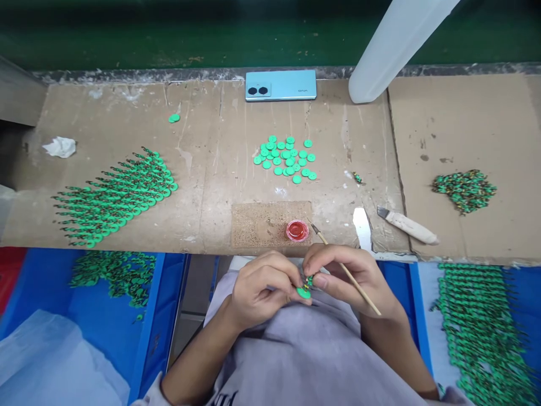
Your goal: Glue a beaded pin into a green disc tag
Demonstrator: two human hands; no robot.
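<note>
We find the left hand (260, 290) and right hand (346, 276) closed together near the bench's near edge, both pinching one green disc piece (303, 292) at its rim. The right hand also carries a thin brush (344, 268). We judge the piece light, rigid and easily dropped; grip by the edges.

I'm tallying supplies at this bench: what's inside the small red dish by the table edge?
The red dish holds a shiny reddish pool, seemingly liquid; its depth and bottom are hidden. Nothing else shows inside. The brush tip sits just right of it, outside, held in the right hand.
</note>
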